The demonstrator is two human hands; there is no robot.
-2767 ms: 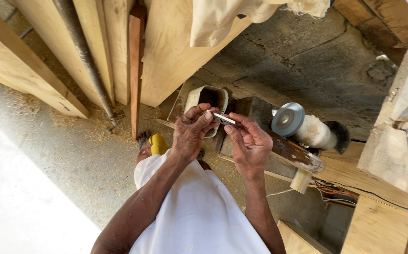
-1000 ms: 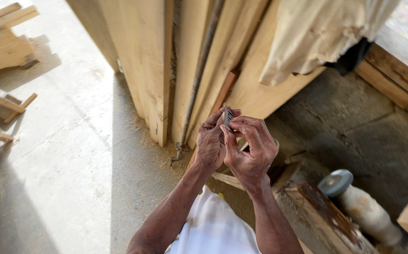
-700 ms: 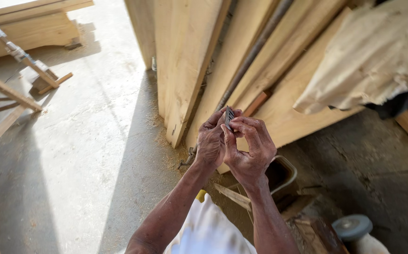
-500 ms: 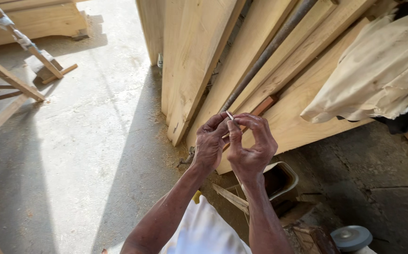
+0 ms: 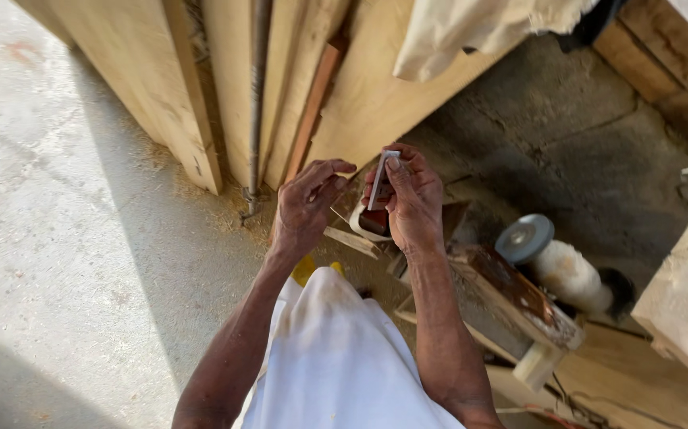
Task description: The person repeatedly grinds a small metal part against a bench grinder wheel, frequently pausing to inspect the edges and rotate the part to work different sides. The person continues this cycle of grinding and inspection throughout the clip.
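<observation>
From the head camera, the right hand (image 5: 414, 202) pinches a small flat metal strip (image 5: 382, 179) between thumb and fingers, holding it upright in front of the leaning wooden boards (image 5: 177, 103). The left hand (image 5: 306, 205) sits just beside it, fingers loosely curled and half open, apparently holding nothing, though its palm is hidden. A metal pipe (image 5: 258, 103) stands between the boards. To the right, a grinder with a round disc (image 5: 525, 238) lies on the concrete floor (image 5: 50, 238).

Wooden planks (image 5: 177, 87) lean beside a metal pipe (image 5: 257, 95) (rusty), near a grinding wheel (image 5: 525, 238).
</observation>
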